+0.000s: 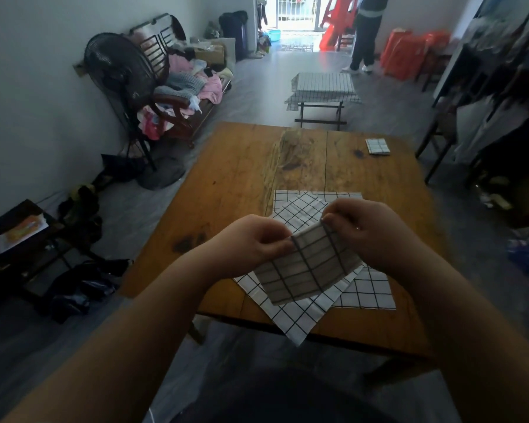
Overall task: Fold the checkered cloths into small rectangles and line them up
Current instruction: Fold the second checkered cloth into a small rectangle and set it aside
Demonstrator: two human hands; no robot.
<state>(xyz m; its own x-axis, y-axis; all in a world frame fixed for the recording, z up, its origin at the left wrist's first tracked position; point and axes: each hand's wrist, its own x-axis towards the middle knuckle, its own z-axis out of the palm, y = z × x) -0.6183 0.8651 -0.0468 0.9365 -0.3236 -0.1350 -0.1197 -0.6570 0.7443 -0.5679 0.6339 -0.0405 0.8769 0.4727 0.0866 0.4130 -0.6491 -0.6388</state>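
mid-frame, left hand (257,239) and right hand (371,232), grips pinched narrow, hold a half-folded black-checked white cloth (309,267) above the brown wooden table (242,178); one folded rectangle (377,146) done, upper right; two flat cloths (300,312) wait beneath

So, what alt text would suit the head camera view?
The left hand and right hand pinch the top edge of a checkered cloth above a wooden table. Two unfolded cloths lie beneath it; one folded cloth sits far right.
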